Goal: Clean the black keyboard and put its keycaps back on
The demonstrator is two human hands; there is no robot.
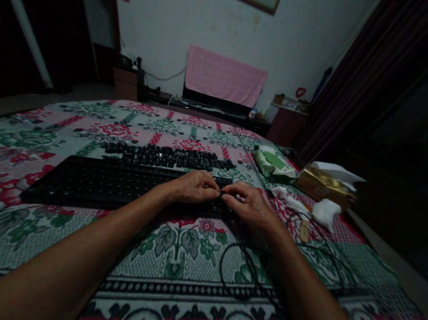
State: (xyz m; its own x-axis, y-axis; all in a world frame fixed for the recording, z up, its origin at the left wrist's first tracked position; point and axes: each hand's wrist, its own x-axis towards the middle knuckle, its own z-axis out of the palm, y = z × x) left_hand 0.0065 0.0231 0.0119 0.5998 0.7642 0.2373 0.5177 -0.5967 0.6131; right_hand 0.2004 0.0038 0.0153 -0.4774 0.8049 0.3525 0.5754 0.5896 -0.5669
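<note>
A black keyboard (110, 183) with its keycaps off lies lengthwise on the patterned cloth. Behind it, the loose black keycaps (173, 157) are spread in a long band. Over the keyboard's right part, my left hand (196, 185) and my right hand (246, 201) meet, fingertips close together. Both hands are closed in a pinch around something small and dark, too small to make out. A black cable (241, 253) loops on the cloth beneath my right wrist.
To the right are a green packet of wipes (273, 164), a gold tissue box (323, 185), crumpled white tissue (326, 213) and a small tan piece (304, 231). The flowered cloth (182, 248) covers the table. Farther back, a pink towel (225, 76) hangs by the wall.
</note>
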